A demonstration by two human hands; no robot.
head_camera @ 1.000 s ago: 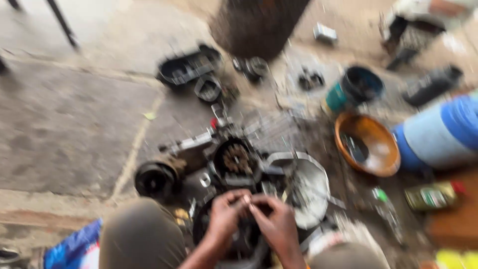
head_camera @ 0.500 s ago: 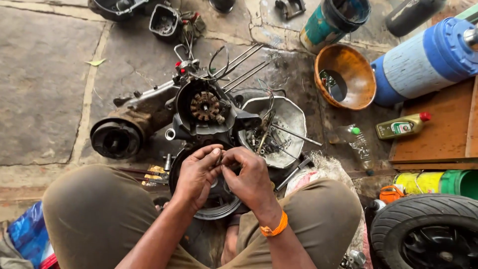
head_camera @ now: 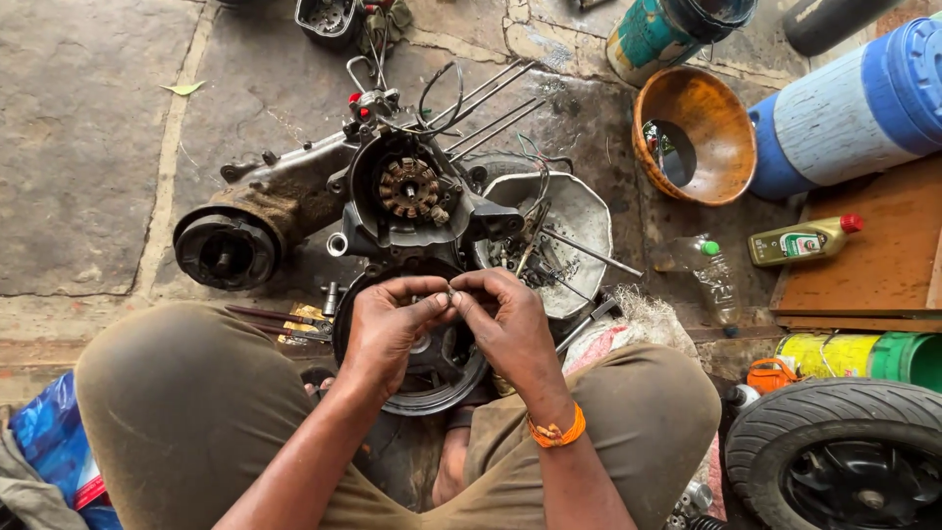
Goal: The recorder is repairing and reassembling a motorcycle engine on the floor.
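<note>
Two-handed pinch, close above the lap: left hand (head_camera: 388,329) and right hand (head_camera: 510,329) meeting fingertip to fingertip on a small metal part (head_camera: 450,292), each grip closed on it from its own side. Too small to name more exactly. Held in the air just over a dark round flywheel (head_camera: 432,397) lying between the knees, near side of the stripped scooter engine (head_camera: 407,186) on the stone floor.

Looks like fine finger work on that one part, fitting or freeing something tiny. Calls for a steady pinch and small turns, nothing forceful, with the flywheel underneath to catch a slip.

Just right of the engine, a dented metal bowl (head_camera: 579,211) holding long bolts, rods and loose hardware. Farther right, an orange bowl (head_camera: 721,108) tipped on its side, contents unclear. Beyond it a blue-and-white drum (head_camera: 854,93) lying down, closed. On the right, a yellowish oil bottle (head_camera: 805,240) with liquid inside and a red cap on.
</note>
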